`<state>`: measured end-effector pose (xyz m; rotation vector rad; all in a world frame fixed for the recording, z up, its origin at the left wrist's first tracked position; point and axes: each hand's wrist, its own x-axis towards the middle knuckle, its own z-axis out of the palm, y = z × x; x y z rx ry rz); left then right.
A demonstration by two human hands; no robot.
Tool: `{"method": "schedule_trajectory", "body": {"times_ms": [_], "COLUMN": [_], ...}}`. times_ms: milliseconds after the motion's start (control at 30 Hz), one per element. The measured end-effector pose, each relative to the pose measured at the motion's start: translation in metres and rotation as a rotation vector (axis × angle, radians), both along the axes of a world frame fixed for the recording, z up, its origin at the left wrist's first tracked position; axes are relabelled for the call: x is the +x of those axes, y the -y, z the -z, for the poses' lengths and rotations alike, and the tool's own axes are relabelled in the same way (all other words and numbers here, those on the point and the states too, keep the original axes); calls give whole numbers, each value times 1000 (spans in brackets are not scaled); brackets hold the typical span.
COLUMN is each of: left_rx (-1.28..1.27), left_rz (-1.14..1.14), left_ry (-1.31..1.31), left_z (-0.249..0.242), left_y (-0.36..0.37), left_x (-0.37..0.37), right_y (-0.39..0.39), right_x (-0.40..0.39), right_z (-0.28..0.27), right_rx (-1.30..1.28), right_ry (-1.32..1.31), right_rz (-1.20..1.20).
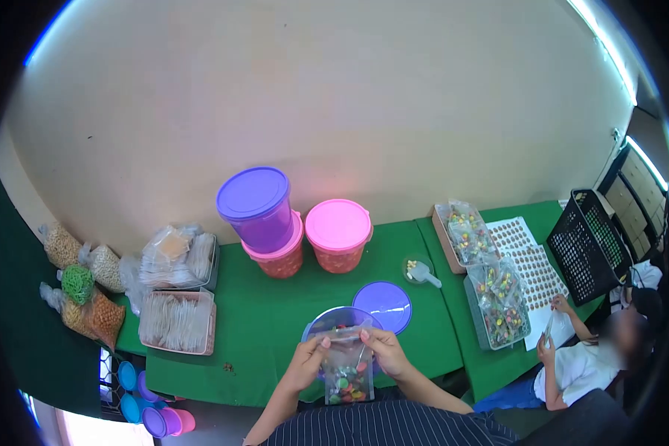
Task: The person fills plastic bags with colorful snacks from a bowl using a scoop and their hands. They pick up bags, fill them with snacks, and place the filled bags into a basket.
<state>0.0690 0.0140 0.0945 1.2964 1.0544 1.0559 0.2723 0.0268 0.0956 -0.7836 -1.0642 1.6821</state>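
A clear plastic pouch (349, 377) of colourful candies hangs upright in front of me. My left hand (307, 363) pinches its top edge at the left corner, and my right hand (388, 354) grips the right corner, fingers closed. Behind the pouch stands a purple tub (321, 321), partly covered by the pouch and hands, with more coloured candies showing inside. Its far side overlaps a round purple lid (385, 306) lying flat on the green cloth.
Lidded tubs (337, 245) stand by the wall; a white scoop (424, 274) rests in a small bowl. Flat pouches fill baskets (210, 327) at left. At right are filled pouches in baskets (490, 343), sticker sheets (540, 276), a black crate (583, 245) and a seated person (583, 372) holding a pouch.
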Motion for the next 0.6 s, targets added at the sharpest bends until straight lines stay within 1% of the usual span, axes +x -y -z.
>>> {"method": "schedule_trajectory", "body": {"times_ms": [33, 67, 100, 133, 167, 200, 233, 267, 333, 367, 400, 467, 500, 567, 600], "left_rx": [-55, -53, 62, 173, 177, 191, 206, 210, 126, 169, 158, 152, 36, 67, 104], "left_rz": [9, 16, -153, -323, -319, -205, -92, -89, -47, -61, -65, -105, -162, -169, -176], "left_ry": [-11, -20, 42, 110, 110, 47, -16, -14, -70, -44, -44, -6, 91, 62, 38], "left_z": [-2, -7, -16, -21, -17, -11, -7, -2, -1, 13, 12, 7, 11, 15, 15], "left_y": [0, 0, -2, -4, -6, -9, -10, -7, 4, 1, 3, 4, 3, 0, -4], "left_x": [-3, -1, 6, 10, 8, 4, 2, 6, 24, 29, 33, 39, 43, 42, 38], "right_y": [3, 3, 1, -4, -8, -11, -13, -14, -10, -8, -7, -8, -9, -16, -17], "right_x": [0, 0, -1, -1, 0, -1, -2, -5, -18, -20, -23, -27, -27, -20, -16], "right_z": [-20, -32, -25, -18, -9, -6, -5, -4, -20, -11, -15, -28, -26, -12, -12], "right_rx": [-24, -39, -20, -12, 30, 71, 206, 209, 722, 802, 792, 698, 691, 396, 392], "right_ry": [90, 180, 212, 210, 206, 201, 322, 322, 669, 828, 828, 953, 951, 417, 420], "right_rz": [28, 55, 158, 163, 220, 277, 228, 231, 178, 218, 210, 509, 512, 379, 404]}}
